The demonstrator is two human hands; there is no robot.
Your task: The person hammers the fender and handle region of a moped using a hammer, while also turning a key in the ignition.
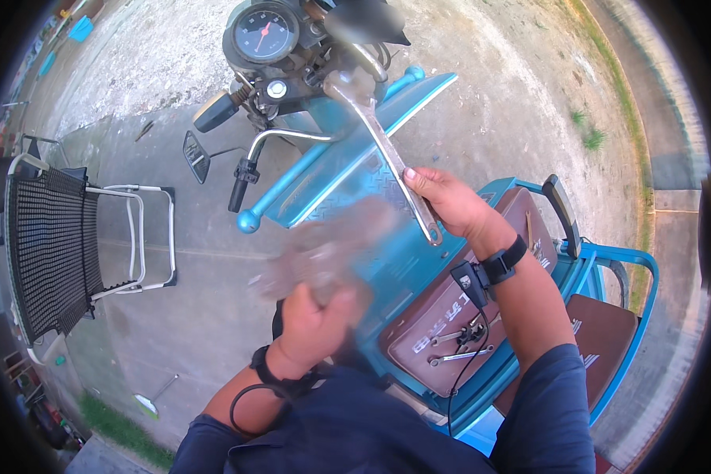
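Metal, long and grey, the wrench (387, 150) runs from the middle of the handlebar area down to the right hand (450, 207), which is closed around its lower end. Its upper head sits on a fitting just below the round speedometer (262, 33) of the blue vehicle (332, 178). The wrench lies across the blue patterned front panel, so this panel is directly behind it.

The left hand (312, 324) is lower and nearer to the body, raised in front of the panel. It is closed on something pale and very blurred (324, 253); I cannot tell what this thing is. The blur covers part of the blue panel.

Around the work, a black handlebar grip (240, 189) and a small mirror (196, 156) stick out to the left of the wrench. To the right of the right wrist, a brown seat (442, 312) carries several loose spanners (458, 346), lying flat and close together. A black lever (562, 212) stands up beside the seat. Both wrists wear black bands, and a thin cable hangs from the right one over the seat.

Far to the left, well apart from the vehicle, a chair (51, 253) with a black woven seat and white tube frame stands on the concrete ground.
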